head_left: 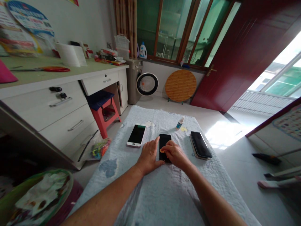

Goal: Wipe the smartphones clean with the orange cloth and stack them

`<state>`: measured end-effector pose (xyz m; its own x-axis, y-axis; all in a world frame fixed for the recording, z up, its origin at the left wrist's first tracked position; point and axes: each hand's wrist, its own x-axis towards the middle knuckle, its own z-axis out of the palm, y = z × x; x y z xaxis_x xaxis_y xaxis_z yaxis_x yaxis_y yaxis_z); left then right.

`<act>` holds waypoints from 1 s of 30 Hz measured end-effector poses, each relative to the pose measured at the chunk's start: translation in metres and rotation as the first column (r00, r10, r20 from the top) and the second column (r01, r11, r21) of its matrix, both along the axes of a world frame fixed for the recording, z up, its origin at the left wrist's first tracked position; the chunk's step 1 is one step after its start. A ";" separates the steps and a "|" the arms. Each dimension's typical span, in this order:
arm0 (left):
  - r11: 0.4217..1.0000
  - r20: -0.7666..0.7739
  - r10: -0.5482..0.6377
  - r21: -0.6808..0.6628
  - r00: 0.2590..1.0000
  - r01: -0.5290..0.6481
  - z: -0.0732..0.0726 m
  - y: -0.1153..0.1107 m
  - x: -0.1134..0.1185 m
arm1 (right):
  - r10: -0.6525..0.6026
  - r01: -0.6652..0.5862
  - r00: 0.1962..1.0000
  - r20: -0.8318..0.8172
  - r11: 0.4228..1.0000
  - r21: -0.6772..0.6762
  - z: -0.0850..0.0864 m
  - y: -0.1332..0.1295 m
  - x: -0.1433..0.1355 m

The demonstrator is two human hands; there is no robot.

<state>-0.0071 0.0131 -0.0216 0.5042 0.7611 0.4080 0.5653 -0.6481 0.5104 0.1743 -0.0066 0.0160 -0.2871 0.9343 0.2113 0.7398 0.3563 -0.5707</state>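
A black smartphone (165, 138) lies face up on the cloth-covered table between my hands. My left hand (150, 155) holds it along its left side, the index finger near the top corner and the thumb at the bottom edge. Over the screen, my right hand (172, 152) pinches a small orange-yellow piece (162, 151) pressed to the glass; most of the piece is hidden by the fingers. A white-framed smartphone (136, 135) rests to the left. To the right sits another dark phone (201, 144) on a case or cover. Behind stands a small spray bottle (180, 123).
A pale blue quilted cloth (164, 194) covers the table. Left are a white desk (63, 116), a red stool (103, 116) and a waste bin (68, 188). Beyond are a washing machine with its door (147, 84) ajar, a round wooden tabletop (180, 85) and a red door (235, 47).
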 end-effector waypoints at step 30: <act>0.992 -0.149 -0.120 -0.046 0.982 0.114 0.027 -0.006 -0.002 | 0.006 -0.011 0.981 0.192 1.000 0.023 -0.002 0.032 0.002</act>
<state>-0.0095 0.0067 0.0052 0.6442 0.7065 0.2930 0.5594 -0.6965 0.4495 0.1760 0.0253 0.0140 -0.3322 0.9271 0.1736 0.8317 0.3747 -0.4098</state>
